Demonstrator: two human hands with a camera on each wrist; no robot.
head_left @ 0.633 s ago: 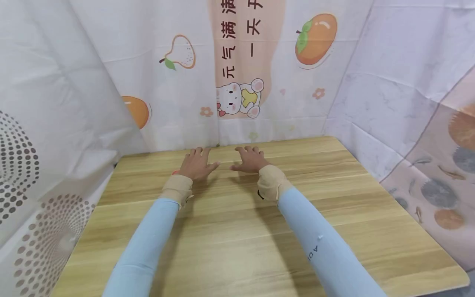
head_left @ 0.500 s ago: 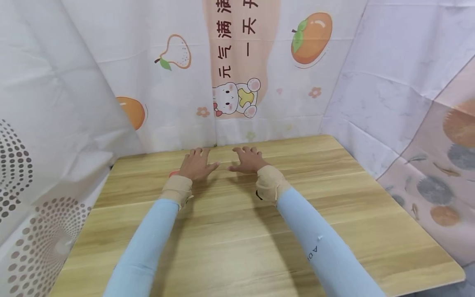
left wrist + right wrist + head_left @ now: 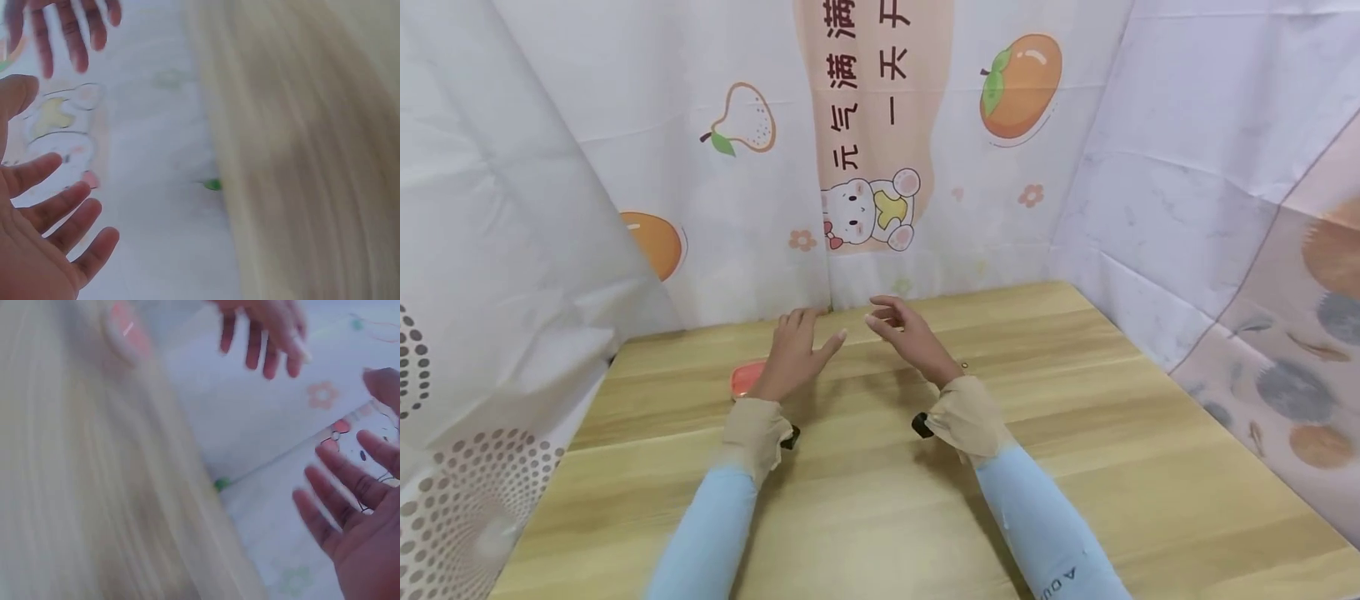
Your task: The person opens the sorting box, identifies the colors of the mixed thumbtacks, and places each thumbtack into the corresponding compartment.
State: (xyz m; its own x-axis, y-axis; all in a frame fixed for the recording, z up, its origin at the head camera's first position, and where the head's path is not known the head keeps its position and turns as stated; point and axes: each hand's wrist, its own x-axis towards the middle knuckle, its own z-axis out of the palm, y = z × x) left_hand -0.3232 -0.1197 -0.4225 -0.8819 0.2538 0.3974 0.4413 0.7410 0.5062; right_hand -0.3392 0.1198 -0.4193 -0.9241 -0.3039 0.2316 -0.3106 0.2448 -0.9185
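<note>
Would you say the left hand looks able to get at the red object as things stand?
Probably yes: the left hand holds nothing, and no obstacle shows between it and the red object near its wrist, though its fingers point past it, so it would likely need drawing back.

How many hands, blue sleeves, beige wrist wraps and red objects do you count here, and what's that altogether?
Hands: 2 (left hand, right hand)
Blue sleeves: 2 (left sleeve, right sleeve)
Beige wrist wraps: 2 (left wrap, right wrap)
Red object: 1
Total: 7
</note>
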